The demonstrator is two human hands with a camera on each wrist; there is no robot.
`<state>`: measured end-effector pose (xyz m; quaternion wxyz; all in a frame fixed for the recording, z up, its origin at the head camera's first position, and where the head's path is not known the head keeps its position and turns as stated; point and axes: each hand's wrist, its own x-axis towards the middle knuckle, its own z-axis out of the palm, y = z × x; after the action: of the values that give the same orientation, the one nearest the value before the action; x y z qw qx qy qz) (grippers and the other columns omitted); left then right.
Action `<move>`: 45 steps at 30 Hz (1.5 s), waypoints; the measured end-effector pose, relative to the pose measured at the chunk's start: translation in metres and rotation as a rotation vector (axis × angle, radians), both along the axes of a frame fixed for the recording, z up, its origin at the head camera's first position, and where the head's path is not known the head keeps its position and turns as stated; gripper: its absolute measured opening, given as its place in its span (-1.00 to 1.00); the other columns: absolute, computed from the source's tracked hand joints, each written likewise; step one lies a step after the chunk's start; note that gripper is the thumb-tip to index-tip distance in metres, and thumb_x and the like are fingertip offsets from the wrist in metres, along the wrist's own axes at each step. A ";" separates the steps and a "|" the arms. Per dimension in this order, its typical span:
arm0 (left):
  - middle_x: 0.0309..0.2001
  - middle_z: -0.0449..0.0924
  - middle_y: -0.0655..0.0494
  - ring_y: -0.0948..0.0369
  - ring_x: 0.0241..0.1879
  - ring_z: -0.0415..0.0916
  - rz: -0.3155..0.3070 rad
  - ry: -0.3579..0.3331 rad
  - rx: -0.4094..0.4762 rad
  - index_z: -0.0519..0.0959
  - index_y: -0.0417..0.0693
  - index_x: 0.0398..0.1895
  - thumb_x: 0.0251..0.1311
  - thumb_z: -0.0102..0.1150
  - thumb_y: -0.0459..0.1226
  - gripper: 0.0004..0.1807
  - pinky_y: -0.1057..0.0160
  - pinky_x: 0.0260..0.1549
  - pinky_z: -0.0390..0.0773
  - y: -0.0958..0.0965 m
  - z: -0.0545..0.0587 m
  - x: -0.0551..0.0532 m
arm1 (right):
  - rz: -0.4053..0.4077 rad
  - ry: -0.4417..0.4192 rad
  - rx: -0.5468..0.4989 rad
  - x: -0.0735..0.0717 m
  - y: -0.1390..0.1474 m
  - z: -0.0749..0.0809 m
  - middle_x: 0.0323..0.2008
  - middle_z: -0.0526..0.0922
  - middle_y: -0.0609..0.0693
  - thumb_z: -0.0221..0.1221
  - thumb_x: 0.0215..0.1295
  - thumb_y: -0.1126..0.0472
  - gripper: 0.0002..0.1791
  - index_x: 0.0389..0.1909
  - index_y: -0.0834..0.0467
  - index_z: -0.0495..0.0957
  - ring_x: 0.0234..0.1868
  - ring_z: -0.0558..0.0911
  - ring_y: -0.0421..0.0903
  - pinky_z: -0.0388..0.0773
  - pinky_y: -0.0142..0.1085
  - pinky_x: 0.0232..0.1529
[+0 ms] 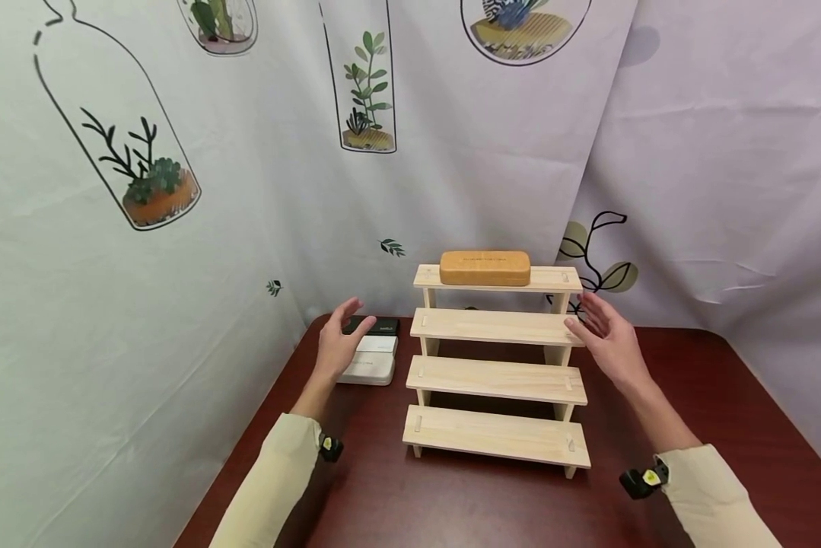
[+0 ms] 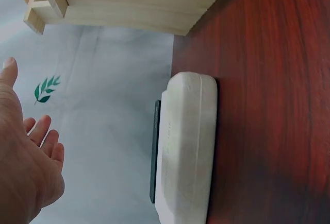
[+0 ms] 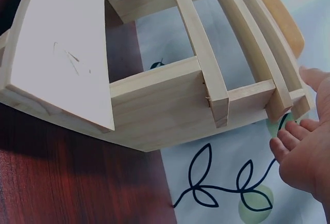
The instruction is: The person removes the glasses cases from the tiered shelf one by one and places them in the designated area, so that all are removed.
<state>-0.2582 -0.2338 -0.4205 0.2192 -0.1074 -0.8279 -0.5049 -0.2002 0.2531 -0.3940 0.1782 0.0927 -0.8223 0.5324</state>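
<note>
A pale wooden stepped rack with several shelves stands on the dark red table. On its top shelf lies a tan glasses case. My left hand hovers left of the rack with thumb and fingers spread, near the stacked cases, holding nothing. To the rack's right is my right hand, its fingers parted close to the upper shelves' right ends; whether it touches the wood I cannot tell. In the right wrist view that hand has nothing in its grasp.
Left of the rack are a white hard case, a white item and a black case. A printed curtain hangs behind and left of the table.
</note>
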 end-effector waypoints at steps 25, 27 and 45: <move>0.61 0.28 0.14 0.07 0.61 0.14 -0.150 0.009 -0.137 0.20 0.05 0.69 0.39 0.39 0.07 -0.08 -0.21 0.50 0.22 0.065 0.044 -0.017 | 0.000 -0.035 -0.031 -0.016 0.010 0.013 0.64 0.14 0.27 0.33 0.52 0.02 -0.04 0.71 0.22 0.02 0.62 0.17 0.27 0.13 0.02 0.60; 0.62 0.26 0.11 0.06 0.62 0.13 -0.168 0.012 -0.142 0.18 0.04 0.70 0.40 0.39 0.05 -0.07 -0.21 0.51 0.22 0.070 0.047 -0.019 | 0.005 -0.026 -0.022 -0.018 0.009 0.014 0.64 0.14 0.27 0.33 0.52 0.04 -0.05 0.71 0.22 0.02 0.62 0.16 0.28 0.12 0.12 0.58; 0.65 0.18 0.03 0.04 0.63 0.10 -0.197 0.001 -0.192 0.09 0.03 0.74 0.40 0.38 0.07 -0.01 -0.15 0.53 0.21 0.107 0.067 -0.031 | 0.024 -0.003 -0.001 -0.030 0.001 0.027 0.62 0.17 0.28 0.32 0.52 -0.02 -0.08 0.68 0.27 0.09 0.60 0.20 0.28 0.18 0.18 0.54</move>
<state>-0.2895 -0.1264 -0.3534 0.1577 -0.2091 -0.8578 -0.4422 -0.2306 0.2539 -0.3675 0.1709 0.1017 -0.8211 0.5351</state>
